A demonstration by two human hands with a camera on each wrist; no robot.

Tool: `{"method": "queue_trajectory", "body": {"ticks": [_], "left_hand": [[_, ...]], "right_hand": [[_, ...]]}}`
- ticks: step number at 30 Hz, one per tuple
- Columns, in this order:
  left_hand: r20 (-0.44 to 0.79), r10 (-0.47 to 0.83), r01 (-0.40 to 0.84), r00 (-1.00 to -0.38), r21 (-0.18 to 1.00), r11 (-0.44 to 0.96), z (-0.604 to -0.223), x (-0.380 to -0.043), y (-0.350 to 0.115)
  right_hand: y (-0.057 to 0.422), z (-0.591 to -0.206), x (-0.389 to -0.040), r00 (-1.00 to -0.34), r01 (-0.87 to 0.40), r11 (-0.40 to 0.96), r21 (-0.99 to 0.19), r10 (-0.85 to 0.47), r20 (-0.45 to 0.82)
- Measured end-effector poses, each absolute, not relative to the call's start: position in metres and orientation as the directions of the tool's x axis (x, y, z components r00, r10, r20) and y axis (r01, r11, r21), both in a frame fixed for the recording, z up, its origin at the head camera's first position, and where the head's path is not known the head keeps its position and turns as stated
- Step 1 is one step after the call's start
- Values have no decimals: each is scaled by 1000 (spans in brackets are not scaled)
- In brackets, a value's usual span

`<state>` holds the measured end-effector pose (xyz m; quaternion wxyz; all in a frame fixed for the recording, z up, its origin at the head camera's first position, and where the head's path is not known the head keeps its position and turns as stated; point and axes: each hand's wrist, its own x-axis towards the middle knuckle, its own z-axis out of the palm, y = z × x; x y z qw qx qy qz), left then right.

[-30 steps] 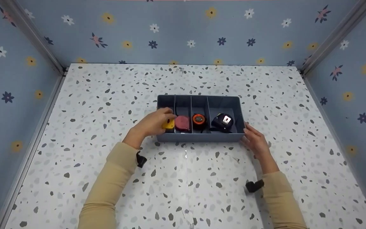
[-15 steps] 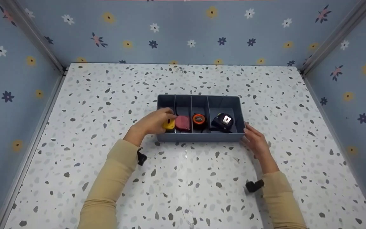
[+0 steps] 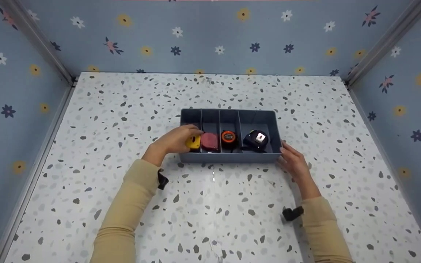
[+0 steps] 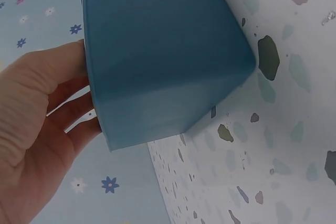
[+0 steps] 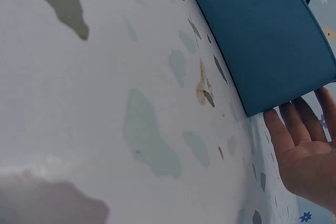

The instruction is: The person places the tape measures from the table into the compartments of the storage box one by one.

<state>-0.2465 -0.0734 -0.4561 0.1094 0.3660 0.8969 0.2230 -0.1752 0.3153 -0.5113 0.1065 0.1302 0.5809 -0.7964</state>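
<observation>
A grey-blue divided box [image 3: 228, 158] sits on the speckled table with tape measures in its compartments. My left hand [image 3: 175, 140] reaches into the leftmost compartment and holds a yellow tape measure [image 3: 193, 142] there, its fingertips partly hidden. In the left wrist view the box's wall [image 4: 163, 40] covers those fingertips. To the right lie a pink tape measure [image 3: 209, 141], an orange-and-black one [image 3: 228, 138] and a black one [image 3: 257, 139] with a pale label, each in its own compartment. My right hand [image 3: 295, 160] touches the box's right end with extended fingers [image 5: 295, 124].
Blue panels with a flower print [image 3: 210, 36] enclose the table [image 3: 217, 215] at the back and both sides. Metal posts [image 3: 386, 38] stand at the corners. A dark wrist camera mount [image 3: 292, 213] sticks out from each sleeve.
The left hand shifts very slightly, and a little more of the yellow tape measure shows beneath its fingers. The right hand and the box stay in place.
</observation>
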Motion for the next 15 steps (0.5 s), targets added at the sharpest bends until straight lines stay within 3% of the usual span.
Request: {"method": "queue_trajectory", "body": {"ticks": [7, 15], "left_hand": [[-63, 666, 538, -743, 536, 651, -458, -247, -74], [-31, 663, 552, -748, 526, 647, -462, -248, -75]], "right_hand": [[314, -510, -175, -947, 310, -311, -899, -14, -322], [314, -510, -175, -941, 325, -301, -897, -11, -338]]}}
